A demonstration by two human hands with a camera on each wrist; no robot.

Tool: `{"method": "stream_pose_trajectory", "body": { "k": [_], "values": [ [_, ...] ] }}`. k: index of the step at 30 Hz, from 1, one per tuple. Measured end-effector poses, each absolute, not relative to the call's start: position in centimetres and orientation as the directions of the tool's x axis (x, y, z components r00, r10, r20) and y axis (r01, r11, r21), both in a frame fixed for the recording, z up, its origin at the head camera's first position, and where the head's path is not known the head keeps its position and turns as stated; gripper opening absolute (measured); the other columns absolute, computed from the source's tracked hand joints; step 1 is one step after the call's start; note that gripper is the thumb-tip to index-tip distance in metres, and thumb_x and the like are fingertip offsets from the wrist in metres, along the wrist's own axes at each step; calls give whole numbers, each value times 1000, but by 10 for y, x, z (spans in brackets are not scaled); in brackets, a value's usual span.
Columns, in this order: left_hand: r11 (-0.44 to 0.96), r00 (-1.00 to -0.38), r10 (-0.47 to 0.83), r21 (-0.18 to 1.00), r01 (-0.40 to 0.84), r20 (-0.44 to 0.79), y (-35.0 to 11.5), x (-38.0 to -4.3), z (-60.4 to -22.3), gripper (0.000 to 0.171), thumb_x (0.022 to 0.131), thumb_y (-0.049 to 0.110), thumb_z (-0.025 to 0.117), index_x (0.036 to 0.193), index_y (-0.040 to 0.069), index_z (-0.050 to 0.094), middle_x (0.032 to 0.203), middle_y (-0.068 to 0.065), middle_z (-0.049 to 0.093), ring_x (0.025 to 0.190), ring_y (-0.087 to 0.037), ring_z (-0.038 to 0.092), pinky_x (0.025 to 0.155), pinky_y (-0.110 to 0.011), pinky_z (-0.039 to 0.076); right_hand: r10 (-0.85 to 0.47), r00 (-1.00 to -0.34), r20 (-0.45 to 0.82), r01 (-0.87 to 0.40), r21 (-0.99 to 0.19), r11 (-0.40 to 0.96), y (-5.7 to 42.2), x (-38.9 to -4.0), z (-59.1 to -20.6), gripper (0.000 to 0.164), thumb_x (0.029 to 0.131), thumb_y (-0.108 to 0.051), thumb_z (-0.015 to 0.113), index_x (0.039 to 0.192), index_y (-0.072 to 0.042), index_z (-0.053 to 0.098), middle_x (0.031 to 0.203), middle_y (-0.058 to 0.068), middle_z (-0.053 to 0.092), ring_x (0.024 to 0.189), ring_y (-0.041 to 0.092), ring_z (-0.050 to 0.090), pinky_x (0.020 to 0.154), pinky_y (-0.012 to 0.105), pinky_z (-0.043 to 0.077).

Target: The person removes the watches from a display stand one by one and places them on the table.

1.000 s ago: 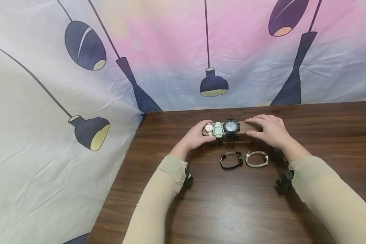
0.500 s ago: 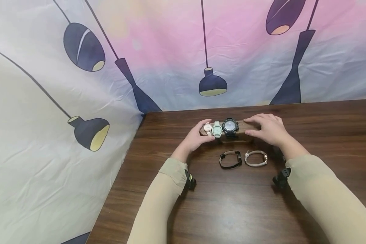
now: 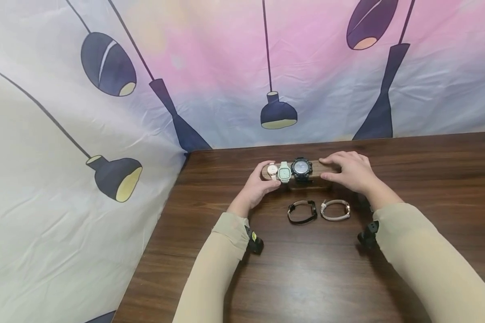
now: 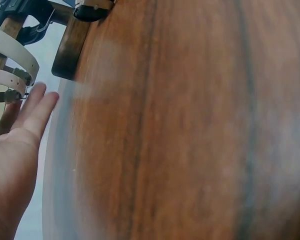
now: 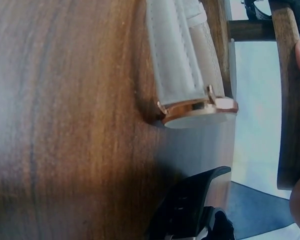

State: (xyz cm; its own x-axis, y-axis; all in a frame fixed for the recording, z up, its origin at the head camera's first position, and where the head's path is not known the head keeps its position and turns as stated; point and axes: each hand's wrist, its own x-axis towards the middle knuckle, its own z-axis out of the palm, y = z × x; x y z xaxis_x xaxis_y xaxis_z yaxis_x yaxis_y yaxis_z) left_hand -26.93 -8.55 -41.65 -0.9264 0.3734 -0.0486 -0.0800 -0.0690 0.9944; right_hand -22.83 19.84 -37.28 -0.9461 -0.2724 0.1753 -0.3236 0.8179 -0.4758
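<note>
Practically unchanged: left hand [image 3: 257,184] and right hand [image 3: 350,172] grasp the brown wooden bar-shaped watch stand [image 3: 316,169].
Shadowed below, it seems to rest on the dark wooden table [image 3: 307,273], still beyond the black-strapped watch [image 3: 302,221] and white-strapped watch [image 3: 334,219].

No text, brand, number or sign is legible anywhere.

Lamp-printed cloth [image 3: 222,80] hangs behind; a brown table [image 3: 303,273] gleams below.
</note>
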Motion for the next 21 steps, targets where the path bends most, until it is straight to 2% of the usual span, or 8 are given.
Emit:
{"method": "stream_pose_trajectory", "body": {
  "k": [2,8,14,21],
  "values": [
    [-145,-923,381,983,-116,-52,-85,-268,-416,66,83,-17,57,139,11,36,131,-18,39,99,-23,56,87,-37,48,-273,-946,173,-323,-476,818,198,-228,-372,55,85,-49,64,128,-16,59,133,15,47,122,41,33,96,63,14],
    [-180,-926,377,978,-105,-30,-88,-268,-418,67,83,-18,56,141,9,33,133,-19,39,102,-24,54,89,-42,47,-275,-948,162,-319,-475,820,198,-229,-372,57,85,-52,62,129,-15,58,134,15,46,122,41,32,96,63,13],
    [-133,-938,348,989,-60,-10,-93,-269,-420,67,82,-16,59,140,8,34,135,-16,40,106,-25,52,86,-39,49,-269,-949,167,-316,-474,822,198,-230,-374,56,85,-50,63,129,-16,58,134,14,47,122,40,33,97,63,13],
    [-25,-950,304,997,70,74,-97,-268,-419,64,80,-13,65,137,3,39,135,-17,45,113,-24,50,87,-29,47,-275,-947,168,-322,-478,817,197,-230,-372,56,84,-50,64,129,-17,59,133,14,48,120,40,34,95,63,15]
  ]
}}
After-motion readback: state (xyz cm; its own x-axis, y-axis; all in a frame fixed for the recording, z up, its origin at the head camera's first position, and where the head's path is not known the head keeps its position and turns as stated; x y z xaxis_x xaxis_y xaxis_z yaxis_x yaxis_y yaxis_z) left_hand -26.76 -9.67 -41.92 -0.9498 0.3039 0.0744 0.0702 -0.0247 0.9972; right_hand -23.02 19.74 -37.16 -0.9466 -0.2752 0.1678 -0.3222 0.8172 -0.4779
